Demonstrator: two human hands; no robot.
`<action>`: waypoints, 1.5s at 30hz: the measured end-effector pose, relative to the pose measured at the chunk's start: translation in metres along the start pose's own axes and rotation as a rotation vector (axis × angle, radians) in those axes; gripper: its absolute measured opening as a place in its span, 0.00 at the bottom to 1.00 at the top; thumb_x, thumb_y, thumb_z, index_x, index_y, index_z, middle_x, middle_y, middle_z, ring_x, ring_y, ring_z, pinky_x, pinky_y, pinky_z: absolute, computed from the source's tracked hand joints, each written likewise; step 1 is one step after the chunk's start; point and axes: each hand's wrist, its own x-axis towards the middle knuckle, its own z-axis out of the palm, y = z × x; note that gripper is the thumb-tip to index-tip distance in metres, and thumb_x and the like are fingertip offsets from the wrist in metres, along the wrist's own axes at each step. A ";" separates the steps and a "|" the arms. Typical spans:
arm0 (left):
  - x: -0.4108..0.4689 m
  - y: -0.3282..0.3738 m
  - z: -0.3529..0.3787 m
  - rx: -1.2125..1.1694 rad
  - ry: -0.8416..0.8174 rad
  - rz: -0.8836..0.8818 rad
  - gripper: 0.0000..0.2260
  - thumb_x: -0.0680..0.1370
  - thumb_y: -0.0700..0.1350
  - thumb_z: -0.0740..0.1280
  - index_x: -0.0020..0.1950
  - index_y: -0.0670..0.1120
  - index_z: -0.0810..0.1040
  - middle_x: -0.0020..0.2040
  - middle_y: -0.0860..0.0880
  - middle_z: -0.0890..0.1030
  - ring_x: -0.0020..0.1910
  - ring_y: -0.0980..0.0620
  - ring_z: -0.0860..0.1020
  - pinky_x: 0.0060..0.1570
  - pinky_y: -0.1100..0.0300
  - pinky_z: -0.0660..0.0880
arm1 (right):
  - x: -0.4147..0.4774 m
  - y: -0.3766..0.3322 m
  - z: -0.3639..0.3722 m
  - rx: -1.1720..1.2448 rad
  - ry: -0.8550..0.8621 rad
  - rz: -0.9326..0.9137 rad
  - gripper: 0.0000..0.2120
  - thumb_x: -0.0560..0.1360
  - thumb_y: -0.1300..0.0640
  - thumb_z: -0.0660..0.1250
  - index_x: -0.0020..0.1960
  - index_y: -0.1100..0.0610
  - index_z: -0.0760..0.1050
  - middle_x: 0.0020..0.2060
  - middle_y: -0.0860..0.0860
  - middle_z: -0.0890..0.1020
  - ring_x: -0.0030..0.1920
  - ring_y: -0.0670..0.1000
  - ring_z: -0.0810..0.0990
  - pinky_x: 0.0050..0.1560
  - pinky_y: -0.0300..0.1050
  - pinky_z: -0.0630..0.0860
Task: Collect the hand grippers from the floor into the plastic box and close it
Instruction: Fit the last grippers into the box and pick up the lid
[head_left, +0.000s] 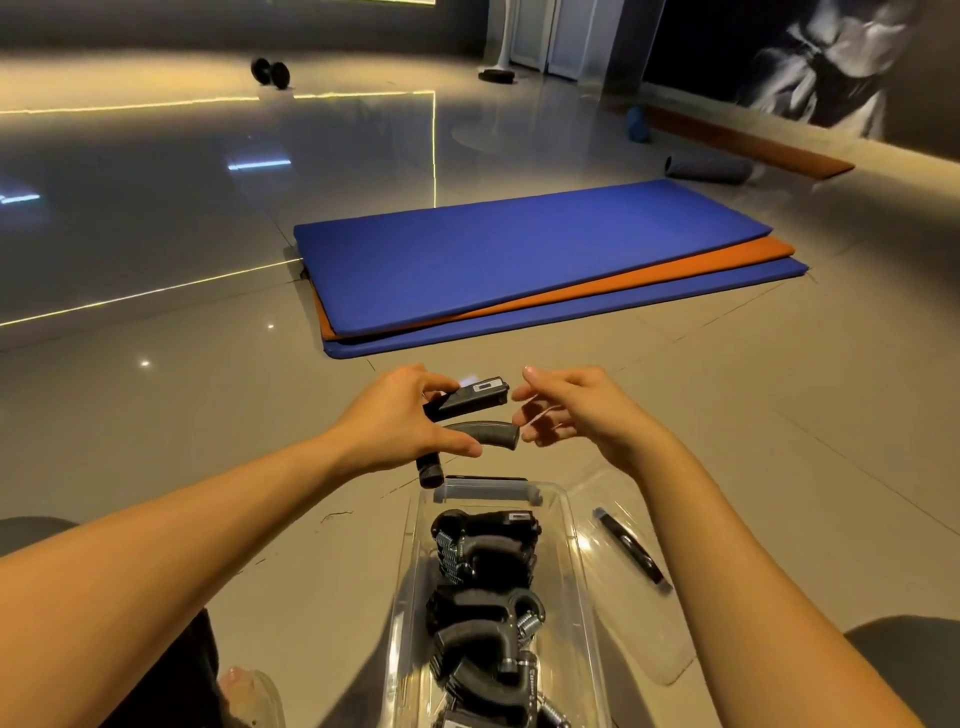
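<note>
Head view: left hand (400, 415) grips one black hand gripper (467, 402), fingers over its upper handle, thumb on the lower, just beyond the far end of the clear plastic box (571, 525). Right hand (576, 410) is just beside the handle tips, fingers loosely curled, holding nothing. Box open, several black grippers (483, 551) inside; lid (649, 639) lies to its right. Glossy tiled floor (208, 415); stacked blue and orange mats (519, 260) beyond; dumbbell (270, 73) far off.

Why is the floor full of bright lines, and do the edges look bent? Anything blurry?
Head view: the glossy floor mirrors lights as bright lines and dots. Head view: dim, warm light tints everything amber. Head view: the wide lens stretches the forearms toward the corners. Head view: the far dumbbell looks smeared; the rim of the plastic box carries a glare spot.
</note>
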 end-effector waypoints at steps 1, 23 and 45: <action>0.002 0.002 0.002 0.003 0.008 0.007 0.40 0.62 0.70 0.75 0.69 0.52 0.77 0.53 0.57 0.75 0.52 0.56 0.73 0.48 0.60 0.74 | -0.004 -0.002 0.001 -0.033 -0.038 -0.006 0.18 0.78 0.41 0.69 0.54 0.55 0.84 0.44 0.54 0.87 0.44 0.54 0.87 0.42 0.41 0.82; 0.019 0.010 -0.021 -0.798 0.088 -0.474 0.06 0.79 0.44 0.71 0.49 0.41 0.84 0.43 0.45 0.86 0.40 0.51 0.85 0.33 0.64 0.78 | 0.013 0.028 0.009 0.326 0.121 -0.009 0.07 0.80 0.59 0.69 0.54 0.59 0.84 0.43 0.59 0.87 0.40 0.54 0.85 0.42 0.44 0.83; 0.018 0.041 -0.016 -0.949 0.084 -0.438 0.04 0.78 0.38 0.70 0.53 0.42 0.82 0.43 0.44 0.87 0.44 0.48 0.86 0.38 0.60 0.82 | 0.012 0.001 0.062 -0.510 0.306 -0.292 0.17 0.73 0.44 0.75 0.57 0.50 0.84 0.44 0.42 0.77 0.45 0.44 0.77 0.46 0.43 0.78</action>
